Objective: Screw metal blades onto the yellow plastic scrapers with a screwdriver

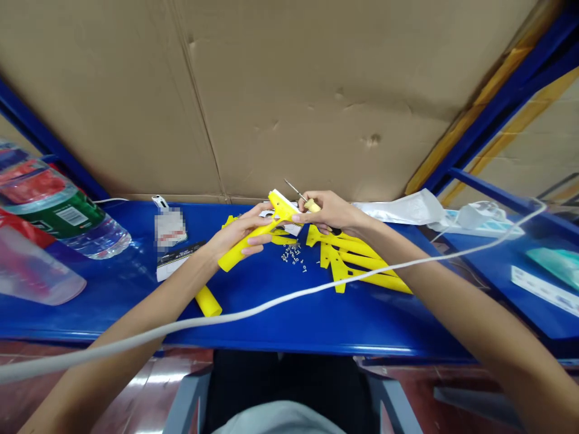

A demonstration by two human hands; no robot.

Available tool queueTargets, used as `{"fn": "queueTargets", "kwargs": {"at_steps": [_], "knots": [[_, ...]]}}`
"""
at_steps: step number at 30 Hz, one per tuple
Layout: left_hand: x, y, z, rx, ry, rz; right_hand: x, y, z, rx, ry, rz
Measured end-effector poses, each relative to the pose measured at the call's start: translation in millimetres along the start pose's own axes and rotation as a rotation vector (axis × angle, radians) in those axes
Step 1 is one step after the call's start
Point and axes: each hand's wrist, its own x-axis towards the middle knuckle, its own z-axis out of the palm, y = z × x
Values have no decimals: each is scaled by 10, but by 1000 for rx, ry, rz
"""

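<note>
My left hand is closed around the handle of a yellow scraper, whose wide head with a pale edge points up and to the right. My right hand holds a screwdriver with its thin shaft aimed up and left, off the scraper. The right fingertips touch the scraper's head. Below the hands lies a scatter of small screws. Several more yellow scrapers are heaped under and beside my right hand. Another yellow handle shows below my left forearm, its other end hidden.
A white cable crosses the view in front of both forearms. Large bottles are at the left of the blue table. A printed card lies left of my hands, and plastic bags at the back right. Cardboard walls the back.
</note>
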Motion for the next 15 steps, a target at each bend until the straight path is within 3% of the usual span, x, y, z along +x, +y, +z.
{"fn": "queueTargets", "kwargs": {"at_steps": [6, 10, 13, 15], "knots": [[75, 5, -124, -148, 129, -7, 118, -22, -306, -337, -28, -258], [88, 60, -189, -191, 209, 40, 33, 52, -506, -565, -335, -199], [70, 108, -208, -213, 231, 73, -16, 146, -464, -613, -544, -48], [57, 122, -212, -216, 222, 94, -27, 201, -370, -683, -599, 8]]}}
